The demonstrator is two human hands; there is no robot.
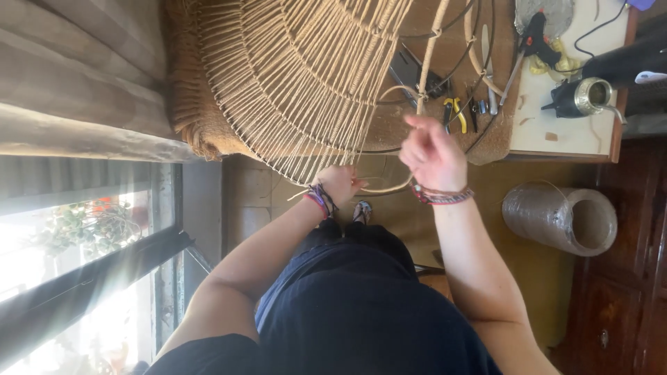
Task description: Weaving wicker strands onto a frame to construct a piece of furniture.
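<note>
Fingers pinch a thin tan cane strand (425, 62).
The right hand (431, 153) grips it; the strand runs up, away. The left hand (340, 182) clamps the round woven cane frame (299, 76) edge.

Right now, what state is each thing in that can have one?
Woven fan frame: partly strung, outer ribs bare.
Left hand: gripping the frame's lower edge.
Right hand: raised, pinching a cane strand.
Clear plastic roll: lying on its side.
Glue gun: lying flat.
</note>
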